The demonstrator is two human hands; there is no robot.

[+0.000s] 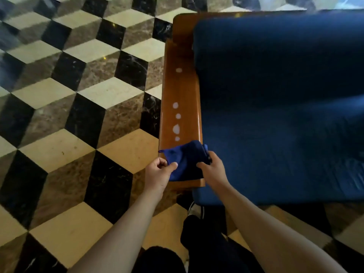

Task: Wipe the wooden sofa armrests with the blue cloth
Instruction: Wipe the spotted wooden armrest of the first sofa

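My left hand (159,172) pinches the blue cloth's (186,160) left edge between thumb and curled fingers; my right hand (211,170) grips its right edge. I see the cloth spread across the near end of the wooden armrest (180,89), whose long axis runs near to far, white spots (175,129) dotted along it, blue cushion (275,95) to the right.
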